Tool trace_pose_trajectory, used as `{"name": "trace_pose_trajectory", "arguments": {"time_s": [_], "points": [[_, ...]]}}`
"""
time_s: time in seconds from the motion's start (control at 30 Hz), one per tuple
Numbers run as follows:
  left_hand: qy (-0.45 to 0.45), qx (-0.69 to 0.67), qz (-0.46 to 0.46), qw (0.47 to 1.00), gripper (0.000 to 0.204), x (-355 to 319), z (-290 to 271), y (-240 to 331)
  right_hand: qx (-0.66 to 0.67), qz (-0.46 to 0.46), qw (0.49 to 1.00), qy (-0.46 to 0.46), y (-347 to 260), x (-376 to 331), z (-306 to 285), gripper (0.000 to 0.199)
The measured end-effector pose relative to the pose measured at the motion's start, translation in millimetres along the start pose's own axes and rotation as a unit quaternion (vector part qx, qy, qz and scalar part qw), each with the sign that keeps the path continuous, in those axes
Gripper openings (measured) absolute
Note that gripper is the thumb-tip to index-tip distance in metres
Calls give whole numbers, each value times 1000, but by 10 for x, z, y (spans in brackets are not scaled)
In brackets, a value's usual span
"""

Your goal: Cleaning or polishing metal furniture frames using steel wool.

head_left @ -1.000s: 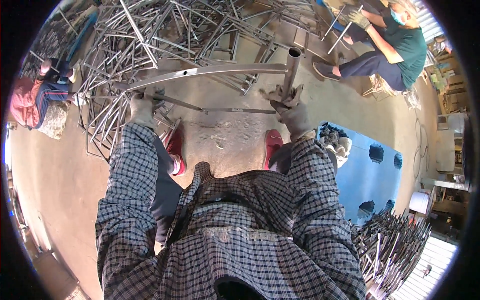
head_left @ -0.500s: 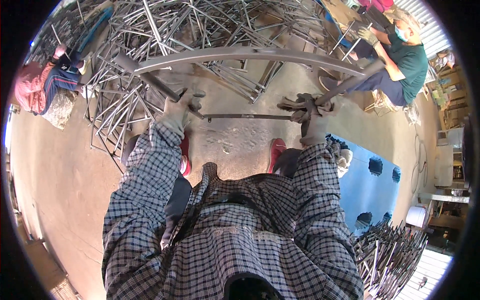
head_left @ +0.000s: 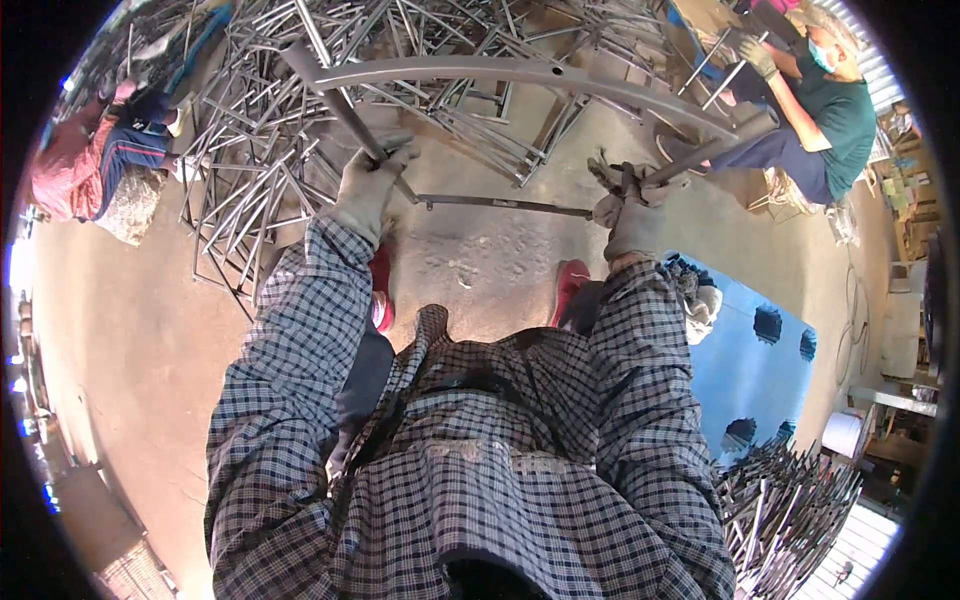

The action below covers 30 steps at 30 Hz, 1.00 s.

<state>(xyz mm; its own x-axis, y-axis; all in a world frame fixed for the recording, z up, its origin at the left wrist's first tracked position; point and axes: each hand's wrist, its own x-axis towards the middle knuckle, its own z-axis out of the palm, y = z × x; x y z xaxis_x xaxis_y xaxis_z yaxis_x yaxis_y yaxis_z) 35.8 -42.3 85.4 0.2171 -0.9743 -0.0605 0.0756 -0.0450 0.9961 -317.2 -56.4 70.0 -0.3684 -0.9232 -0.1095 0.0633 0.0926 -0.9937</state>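
A dark grey metal tube frame [head_left: 450, 68] is held up in front of me, with a curved bar across its far end and a thinner crossbar at its near end. My left hand [head_left: 368, 188], in a pale work glove, is closed around its left side tube. On the other side my right hand [head_left: 637, 218], gloved as well, grips the right side tube near the thin crossbar [head_left: 505, 204]. The frame leans, its left far corner reaching higher in the picture than its right one. Parts of the fingers are hidden behind the tubes.
A large heap of loose metal tubes and frames [head_left: 265, 150] covers the floor ahead. Seated people work at left [head_left: 100, 150] and right [head_left: 820, 120]. A blue plastic pallet [head_left: 755, 370] lies at my right, beside a bundle of dark rods [head_left: 790, 510].
The frame has tilted, its left far corner and curved bar rising in the picture. Both hands keep hold of it. My view has shifted slightly.
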Motion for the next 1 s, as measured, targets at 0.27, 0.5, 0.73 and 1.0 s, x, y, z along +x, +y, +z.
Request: {"name": "trace_pose_trajectory", "arguments": {"time_s": [0.27,0.5,0.73,1.0], "points": [[-68,-180,-17,981,23,81,-276,-158,-30,-21,999,34,478,256,-56,15],[97,-152,-113,977,21,48,-218,169,-57,-91,994,-38,191,-113,156,20],[9,53,76,996,45,-69,-202,-125,-63,-131,989,-38,150,37,-79,23],[-7,78,-28,997,39,-51,-282,-22,114,-83,975,170,-707,-460,-504,31]]}}
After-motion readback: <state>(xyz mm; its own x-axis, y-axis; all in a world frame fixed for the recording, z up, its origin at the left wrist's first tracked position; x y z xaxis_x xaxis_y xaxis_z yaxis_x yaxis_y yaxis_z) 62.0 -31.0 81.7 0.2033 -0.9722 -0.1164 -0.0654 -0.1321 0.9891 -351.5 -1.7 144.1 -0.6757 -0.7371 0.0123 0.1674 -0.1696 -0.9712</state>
